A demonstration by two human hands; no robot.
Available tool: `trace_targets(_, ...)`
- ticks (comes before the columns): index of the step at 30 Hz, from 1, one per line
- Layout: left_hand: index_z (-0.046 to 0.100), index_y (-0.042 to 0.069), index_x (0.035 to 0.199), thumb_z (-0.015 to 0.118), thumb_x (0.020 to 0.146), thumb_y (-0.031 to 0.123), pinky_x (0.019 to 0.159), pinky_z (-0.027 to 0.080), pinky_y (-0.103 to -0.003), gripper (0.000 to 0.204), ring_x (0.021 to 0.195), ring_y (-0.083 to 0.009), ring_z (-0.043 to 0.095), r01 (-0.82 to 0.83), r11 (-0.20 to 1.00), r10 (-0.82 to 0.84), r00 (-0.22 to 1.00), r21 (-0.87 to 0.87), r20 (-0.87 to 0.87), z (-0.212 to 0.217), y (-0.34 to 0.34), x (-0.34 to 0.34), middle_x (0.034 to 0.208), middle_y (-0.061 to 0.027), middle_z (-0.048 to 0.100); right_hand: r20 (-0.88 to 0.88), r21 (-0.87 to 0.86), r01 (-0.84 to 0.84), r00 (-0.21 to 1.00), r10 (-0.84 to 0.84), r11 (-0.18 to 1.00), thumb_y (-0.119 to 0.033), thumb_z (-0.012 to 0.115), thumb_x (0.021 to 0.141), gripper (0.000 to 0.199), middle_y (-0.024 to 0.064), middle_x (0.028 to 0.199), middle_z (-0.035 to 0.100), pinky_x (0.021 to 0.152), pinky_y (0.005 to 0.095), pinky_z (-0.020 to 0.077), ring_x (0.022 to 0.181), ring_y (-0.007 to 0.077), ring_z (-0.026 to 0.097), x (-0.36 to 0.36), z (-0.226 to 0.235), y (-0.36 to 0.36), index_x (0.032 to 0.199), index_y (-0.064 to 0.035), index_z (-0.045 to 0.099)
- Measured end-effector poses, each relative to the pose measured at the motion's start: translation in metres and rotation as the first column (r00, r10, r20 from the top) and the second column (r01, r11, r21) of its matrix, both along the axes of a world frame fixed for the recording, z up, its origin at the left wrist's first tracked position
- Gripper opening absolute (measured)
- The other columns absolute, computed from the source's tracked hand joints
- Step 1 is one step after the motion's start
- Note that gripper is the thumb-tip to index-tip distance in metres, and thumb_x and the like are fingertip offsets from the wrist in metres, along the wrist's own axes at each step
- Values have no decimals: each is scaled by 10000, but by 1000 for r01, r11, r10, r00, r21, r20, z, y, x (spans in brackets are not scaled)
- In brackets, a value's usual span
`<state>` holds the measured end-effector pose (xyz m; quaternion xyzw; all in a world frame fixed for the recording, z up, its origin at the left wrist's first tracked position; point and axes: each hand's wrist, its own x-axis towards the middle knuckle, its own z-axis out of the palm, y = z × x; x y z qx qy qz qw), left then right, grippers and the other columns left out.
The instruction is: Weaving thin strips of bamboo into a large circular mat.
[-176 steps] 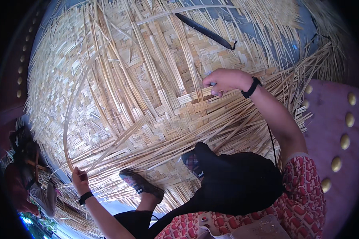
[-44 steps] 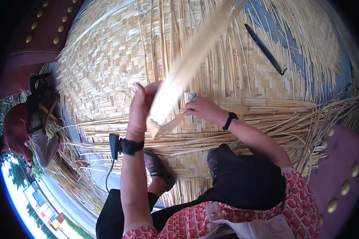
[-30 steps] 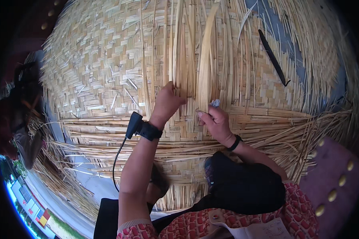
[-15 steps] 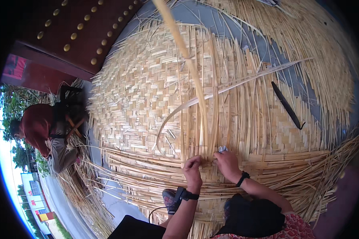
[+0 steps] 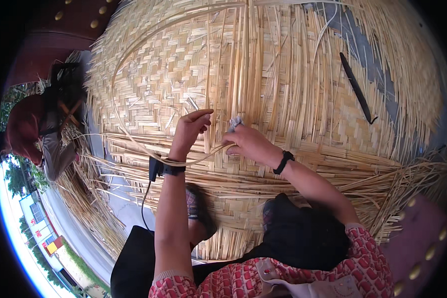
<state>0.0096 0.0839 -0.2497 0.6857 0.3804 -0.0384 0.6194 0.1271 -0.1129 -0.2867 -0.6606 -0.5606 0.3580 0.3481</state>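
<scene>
My right hand (image 5: 252, 145) is closed on one end of a long split reed strip (image 5: 115, 99). From my fingers, that strip bends left past my left wrist and arcs up across the mat. A greyish-white wrap (image 5: 235, 122) shows at my right fingertips. To the left, my left hand (image 5: 189, 130) is raised over the mat with its fingers curled together; whether anything is between them is hidden. Beneath both hands spreads a herringbone-woven reed mat (image 5: 159, 79), with upright loose strips (image 5: 239, 64) running away from me between and beyond my hands.
A dark, narrow blade-like tool (image 5: 356, 87) lies on the mat at the right. Many reeds (image 5: 333, 171) cross in front of my feet. At the left a person (image 5: 30, 121) in a dark red top bends over beside more reeds (image 5: 77, 184). A studded dark red panel (image 5: 49, 44) stands far left.
Both hands have moved left and farther away from me. The long strip now loops round on the left, its end in my right hand. My view has shifted.
</scene>
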Motion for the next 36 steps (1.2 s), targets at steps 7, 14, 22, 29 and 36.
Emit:
trace_targets(7, 586, -28, 1098, 668, 879, 180, 657, 477, -253, 313, 763, -118, 589, 111, 994, -113, 984, -22, -135, -40, -4, 17, 906, -60, 658, 100, 30, 82, 991, -84, 996, -201, 708, 834, 167, 109, 865, 595, 678, 421, 506, 798, 304, 624, -16, 1, -13, 994, -155, 697)
trace_targets(14, 645, -17, 984, 754, 804, 63, 696, 500, -274, 225, 775, -110, 611, 416, 906, -413, 909, 74, -54, -30, -1, 18, 853, -47, 668, -297, -36, 565, 781, -549, 824, -165, 701, 853, 94, 82, 658, 602, 557, 331, 486, 581, 206, 605, -40, -2, -13, 865, -72, 695)
trace_targets(22, 730, 84, 929, 781, 743, -12, 1063, 405, -403, 216, 1315, -262, 453, 213, 966, -141, 909, -147, 392, -46, -18, -11, 1461, -108, 415, -540, -328, 676, 439, -718, 660, -124, 671, 853, 124, 117, 685, 638, 568, 328, 497, 626, 178, 659, -31, -27, 13, 939, -40, 640)
trace_targets(29, 606, 50, 1280, 767, 813, 291, 1028, 463, -425, 550, 1358, -321, 430, 90, 890, 65, 945, -446, 319, -44, 6, -25, 1511, -131, 393, 38, 59, 353, 934, -356, 934, -135, 644, 883, 193, 127, 853, 660, 646, 407, 501, 749, 319, 644, -23, -20, 9, 1068, -82, 645)
trace_targets(36, 573, 53, 1295, 653, 889, 20, 676, 553, -259, 415, 982, -188, 661, -447, 881, 473, 814, -156, 338, -15, -8, -59, 1100, -123, 674, -222, -121, 336, 908, -355, 934, -100, 581, 916, 202, 158, 961, 668, 750, 430, 506, 890, 331, 649, -15, -29, 8, 1113, -80, 623)
